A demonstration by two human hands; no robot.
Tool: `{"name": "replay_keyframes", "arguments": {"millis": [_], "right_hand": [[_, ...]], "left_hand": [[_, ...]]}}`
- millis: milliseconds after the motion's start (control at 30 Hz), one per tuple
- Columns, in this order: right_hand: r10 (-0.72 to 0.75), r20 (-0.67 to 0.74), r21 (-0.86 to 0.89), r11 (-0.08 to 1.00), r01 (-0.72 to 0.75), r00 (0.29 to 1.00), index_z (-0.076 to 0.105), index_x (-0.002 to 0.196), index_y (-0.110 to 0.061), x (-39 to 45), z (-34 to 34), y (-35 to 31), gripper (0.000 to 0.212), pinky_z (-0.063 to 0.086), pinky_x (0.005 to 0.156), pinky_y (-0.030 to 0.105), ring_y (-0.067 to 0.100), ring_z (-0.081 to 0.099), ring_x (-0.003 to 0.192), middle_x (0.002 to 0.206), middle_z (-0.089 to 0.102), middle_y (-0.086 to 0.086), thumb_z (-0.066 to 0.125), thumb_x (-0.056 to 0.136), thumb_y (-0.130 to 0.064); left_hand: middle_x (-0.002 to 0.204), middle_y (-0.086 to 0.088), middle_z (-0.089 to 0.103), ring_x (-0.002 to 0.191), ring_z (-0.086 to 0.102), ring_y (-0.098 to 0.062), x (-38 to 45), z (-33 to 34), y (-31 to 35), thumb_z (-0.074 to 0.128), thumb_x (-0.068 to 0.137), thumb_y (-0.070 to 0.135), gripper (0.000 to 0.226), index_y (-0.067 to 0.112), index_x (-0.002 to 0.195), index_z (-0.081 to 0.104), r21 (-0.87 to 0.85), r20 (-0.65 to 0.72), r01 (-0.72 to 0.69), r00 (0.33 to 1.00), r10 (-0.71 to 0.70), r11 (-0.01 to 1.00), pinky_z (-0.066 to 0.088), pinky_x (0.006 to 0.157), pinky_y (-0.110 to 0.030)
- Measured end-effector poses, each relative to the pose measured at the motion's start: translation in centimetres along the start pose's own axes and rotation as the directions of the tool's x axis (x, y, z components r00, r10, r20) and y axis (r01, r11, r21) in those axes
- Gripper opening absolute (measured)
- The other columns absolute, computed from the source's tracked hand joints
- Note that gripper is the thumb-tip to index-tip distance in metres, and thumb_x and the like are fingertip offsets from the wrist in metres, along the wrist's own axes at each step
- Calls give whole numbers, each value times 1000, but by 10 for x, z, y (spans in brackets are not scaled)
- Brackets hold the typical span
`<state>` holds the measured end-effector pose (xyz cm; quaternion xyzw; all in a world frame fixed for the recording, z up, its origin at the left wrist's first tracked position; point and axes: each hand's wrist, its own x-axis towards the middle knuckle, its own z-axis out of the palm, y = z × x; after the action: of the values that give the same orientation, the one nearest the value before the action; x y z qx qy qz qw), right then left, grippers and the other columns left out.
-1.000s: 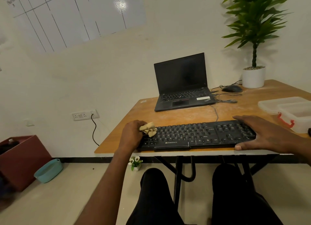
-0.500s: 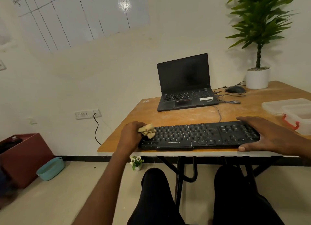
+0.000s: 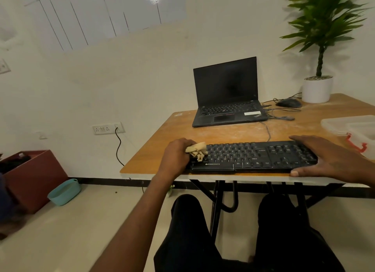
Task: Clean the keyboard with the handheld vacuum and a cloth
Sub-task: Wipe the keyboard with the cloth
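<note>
Black keyboard (image 3: 255, 157) lying along the near edge of a wooden table (image 3: 158, 141), with the left hand (image 3: 176, 157) gripping a crumpled beige cloth (image 3: 197, 150) against its left end and the right hand (image 3: 332, 158) spread flat over its right end, thumb on the near edge. Farther back, an open laptop (image 3: 227, 93) with a dark screen, a black mouse (image 3: 288, 103) with loose cables to its right, a white-potted plant (image 3: 318, 84) at the far right corner, and a clear plastic box (image 3: 353, 129) with a red latch at the right edge. Down on the floor to the left, a red-brown bin (image 3: 34, 180) and a teal basket (image 3: 64, 192), a wall socket (image 3: 107, 128) above with a black cord hanging from it
</note>
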<state>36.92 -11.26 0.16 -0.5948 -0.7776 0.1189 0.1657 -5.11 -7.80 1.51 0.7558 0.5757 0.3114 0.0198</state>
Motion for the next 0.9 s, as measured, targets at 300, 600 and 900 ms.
{"name": "replay_keyframes", "arguments": {"millis": [300,600,900], "right_hand": [[-9,7,35,999,9,1000,20,157,-43,0,0,-2,132,40,106,40,20,39,136,159,35,-1,53,44,-104],[-12,14,24,1000,12,1000,19,157,-42,1,0,3,134,41,107,41,20,38,137,160,34,0,51,44,-105],[-30,-13,22,999,30,999,16,156,-47,3,4,9,124,39,111,41,16,36,139,160,33,-5,58,52,-101]], "left_hand": [[105,-5,77,92,67,-25,-20,-19,-25,63,82,-13,49,18,115,81,36,-75,101,992,-98,994,42,69,-30],[108,-5,76,94,65,-21,-19,-6,2,63,83,-14,51,16,121,79,1,-18,-7,1000,7,1000,42,72,-29],[103,-4,77,91,67,-24,-32,-25,-26,66,84,-14,45,17,113,82,17,-56,76,996,-75,997,54,76,-37]]}}
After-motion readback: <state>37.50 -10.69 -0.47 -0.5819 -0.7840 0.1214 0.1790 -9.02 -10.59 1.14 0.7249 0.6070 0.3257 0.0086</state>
